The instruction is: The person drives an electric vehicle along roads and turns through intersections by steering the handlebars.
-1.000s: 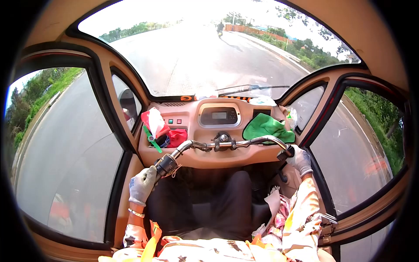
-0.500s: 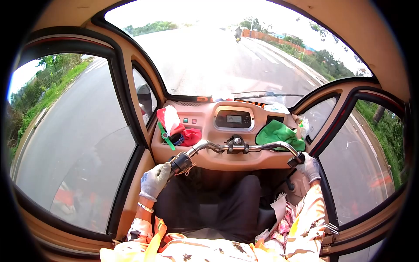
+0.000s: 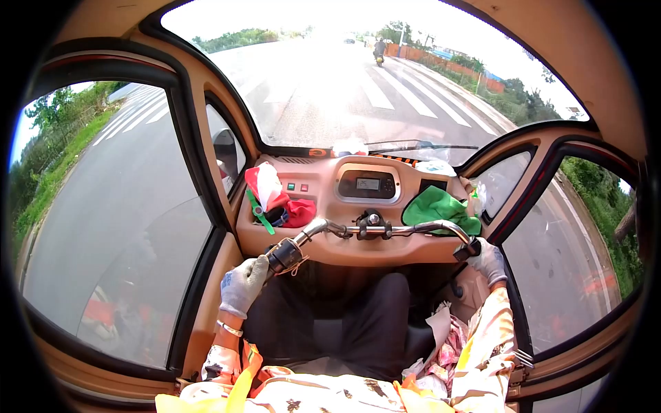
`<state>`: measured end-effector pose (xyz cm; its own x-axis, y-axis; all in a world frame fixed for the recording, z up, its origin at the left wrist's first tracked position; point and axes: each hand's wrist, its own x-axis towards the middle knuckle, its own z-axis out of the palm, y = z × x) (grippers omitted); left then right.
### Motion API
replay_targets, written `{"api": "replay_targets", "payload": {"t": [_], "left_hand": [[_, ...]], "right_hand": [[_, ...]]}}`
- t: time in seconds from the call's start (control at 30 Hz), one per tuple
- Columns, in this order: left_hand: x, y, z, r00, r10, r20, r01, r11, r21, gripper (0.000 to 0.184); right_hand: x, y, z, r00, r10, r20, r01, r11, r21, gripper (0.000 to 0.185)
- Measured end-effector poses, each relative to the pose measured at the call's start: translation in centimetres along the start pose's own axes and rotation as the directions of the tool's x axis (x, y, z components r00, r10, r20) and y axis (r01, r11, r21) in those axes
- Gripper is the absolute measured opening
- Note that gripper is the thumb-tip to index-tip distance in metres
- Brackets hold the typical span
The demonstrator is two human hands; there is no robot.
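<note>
A chrome handlebar with black grips spans the cab in front of me. My left hand, in a pale work glove, is closed around the left grip beside a black switch housing with a thin tie on it. Around the right grip is my right hand, gloved too, its fingers partly hidden. Behind the bar, the dashboard carries a small lit display. A green cloth hangs from the right recess; red and white cloth and a green strap fill the left one.
Through the windshield, a crosswalk crosses the road. A motorcycle rider is ahead on the right, with a car farther off. A curb and an orange wall line the right side. A wiper rests low on the glass.
The crosswalk stripes have come nearer and now show large through the windshield and left window. The rider ahead appears slightly clearer. Both hands keep the same hold on the handlebar.
</note>
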<state>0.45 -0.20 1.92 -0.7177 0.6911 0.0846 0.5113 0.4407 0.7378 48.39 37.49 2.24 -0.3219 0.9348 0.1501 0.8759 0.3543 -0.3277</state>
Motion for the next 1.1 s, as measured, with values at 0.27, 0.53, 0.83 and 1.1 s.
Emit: {"api": "replay_targets", "payload": {"t": [0.27, 0.53, 0.83, 1.1], "left_hand": [[0.0, -0.4, 0.4, 0.999, -0.007, -0.031, 0.007, 1.000, 0.000, 0.061], [-0.1, -0.2, 0.3, 0.999, 0.002, -0.032, -0.002, 1.000, -0.004, 0.059], [-0.4, -0.2, 0.3, 0.998, 0.030, -0.048, -0.030, 1.000, -0.003, 0.059], [-0.3, -0.4, 0.2, 1.000, 0.011, -0.008, -0.011, 1.000, 0.027, 0.060]], "right_hand": [[0.4, 1.8, 1.3, 0.996, -0.068, -0.053, 0.071, 0.996, 0.044, 0.048], [-0.5, -0.5, 0.1, 0.995, -0.004, -0.095, 0.005, 1.000, 0.007, 0.044], [-0.4, -0.6, -0.1, 0.996, -0.026, -0.080, 0.029, 0.999, 0.032, 0.047], [-0.1, -0.8, -0.2, 0.996, -0.006, -0.085, 0.002, 0.999, -0.045, 0.041]]}}
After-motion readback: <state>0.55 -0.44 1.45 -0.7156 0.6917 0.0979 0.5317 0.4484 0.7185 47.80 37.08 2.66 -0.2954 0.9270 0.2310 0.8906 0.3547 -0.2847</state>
